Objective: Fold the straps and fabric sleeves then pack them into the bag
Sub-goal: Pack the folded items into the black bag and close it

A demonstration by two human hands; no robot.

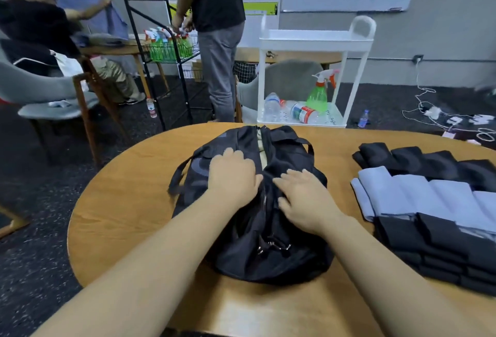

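Both hands on the black bag at the middle of the surface.

The left hand (232,175) and right hand (303,197) rest with fingers relaxed, gripping nothing, either side of the bag's (255,250) half-open zip; folded black and pale-blue sleeves (429,202) lie along the right edge.

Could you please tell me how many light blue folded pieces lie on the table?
4, side by side right of the bag. More may lie off-frame.
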